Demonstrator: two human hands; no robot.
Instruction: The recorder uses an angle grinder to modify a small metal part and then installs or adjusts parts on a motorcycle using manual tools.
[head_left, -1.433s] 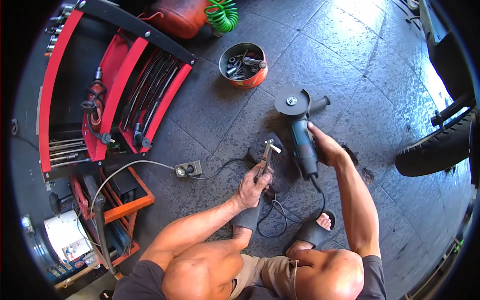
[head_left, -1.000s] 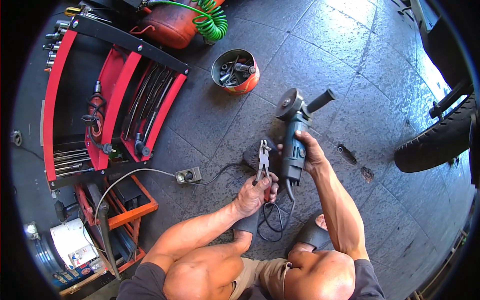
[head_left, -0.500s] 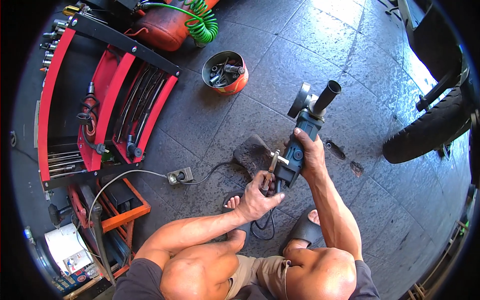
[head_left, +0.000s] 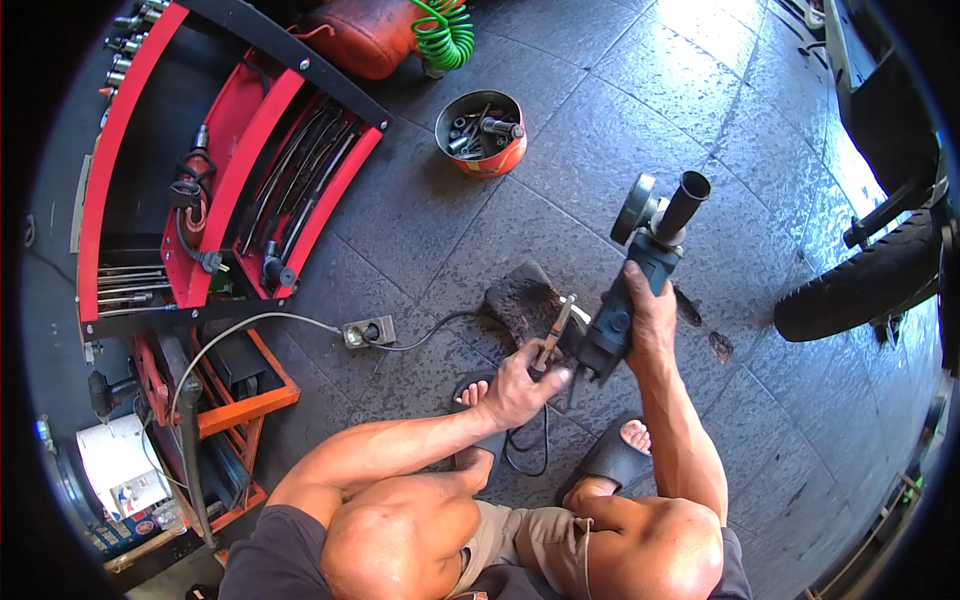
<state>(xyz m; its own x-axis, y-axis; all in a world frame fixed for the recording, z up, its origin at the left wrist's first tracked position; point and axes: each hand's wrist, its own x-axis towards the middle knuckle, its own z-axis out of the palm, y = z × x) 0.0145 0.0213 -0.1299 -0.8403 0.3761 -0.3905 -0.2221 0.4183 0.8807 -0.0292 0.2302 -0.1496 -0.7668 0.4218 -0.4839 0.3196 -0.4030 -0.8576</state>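
Observation:
My right hand (head_left: pixel 652 318) is wrapped round the dark body of an angle grinder (head_left: pixel 622 312). Its round disc end and black side handle (head_left: pixel 686 205) point away from me, and its rear end is toward my left hand. Between the thumb and fingers of my left hand (head_left: pixel 525 388) stands a slender brownish metal piece (head_left: pixel 556 332), its exact kind unclear. The left fingertips are close to the grinder's rear; whether they touch it is unclear. Beyond them, a dark block with a rough, rusty hollow (head_left: pixel 525 298) rests on the floor.
A grey socket box (head_left: pixel 368 332) with a cord lies left of the block. An orange can of sockets and bolts (head_left: pixel 482 135) stands farther off. On the left is a red and black tool rack (head_left: pixel 235 150); on the right, a tyre (head_left: pixel 850 290). My sandalled feet flank the cord.
The whole view has shifted a little. The grinder's rear end has moved right, away from my left hand, and the gap between them is wider. Both hands keep their holds.

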